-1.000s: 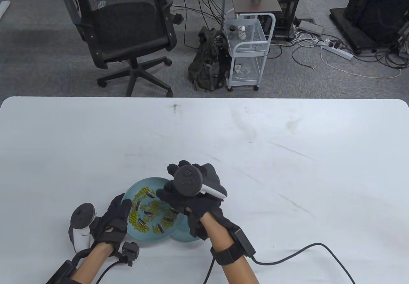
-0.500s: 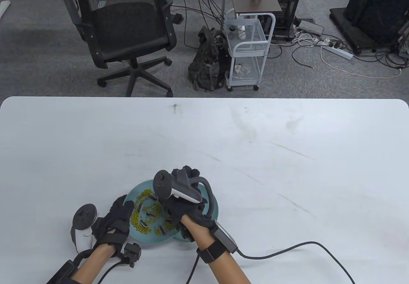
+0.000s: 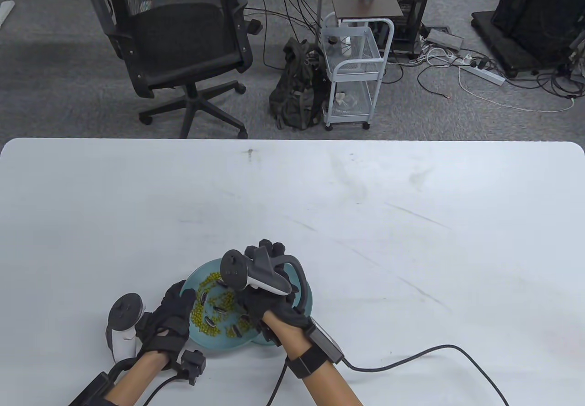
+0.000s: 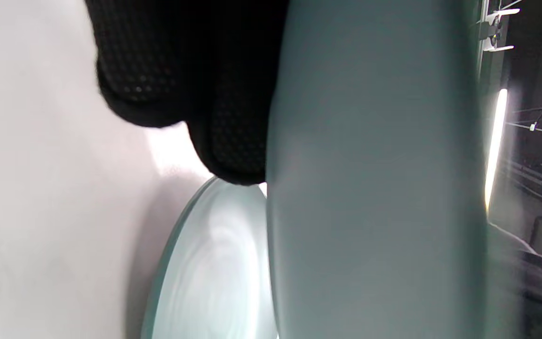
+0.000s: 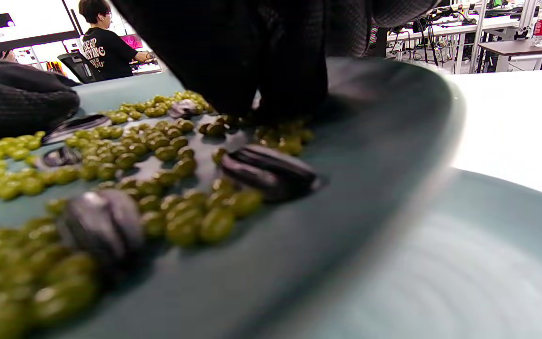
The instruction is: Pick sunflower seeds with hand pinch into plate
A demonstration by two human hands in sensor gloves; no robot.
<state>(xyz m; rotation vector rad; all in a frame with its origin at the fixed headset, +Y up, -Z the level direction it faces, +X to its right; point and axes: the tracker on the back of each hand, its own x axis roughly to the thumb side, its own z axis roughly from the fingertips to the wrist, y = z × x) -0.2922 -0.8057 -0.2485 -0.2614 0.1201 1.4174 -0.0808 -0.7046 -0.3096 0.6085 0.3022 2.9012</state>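
Observation:
A teal plate (image 3: 215,343) holds green beans (image 3: 201,319) and several striped sunflower seeds (image 3: 209,321). Its right edge overlaps a second teal plate (image 3: 308,297). My left hand (image 3: 182,295) grips the bean plate's left rim; its fingers (image 4: 224,117) lie under the plate (image 4: 370,188) in the left wrist view. My right hand (image 3: 256,294) reaches down into the bean plate. In the right wrist view its fingertips (image 5: 257,101) touch the beans (image 5: 191,226) just behind a seed (image 5: 271,172). Whether they hold a seed is hidden.
The second plate (image 5: 464,273) lies at lower right in the right wrist view, with nothing visible on the part shown. A cable (image 3: 411,360) trails from my right wrist across the white table (image 3: 411,223). An office chair and a cart stand on the floor beyond the table.
My right hand moved left from over the second plate to the bean plate and lowered its fingertips into the beans. The left hand and bean plate shifted slightly right.

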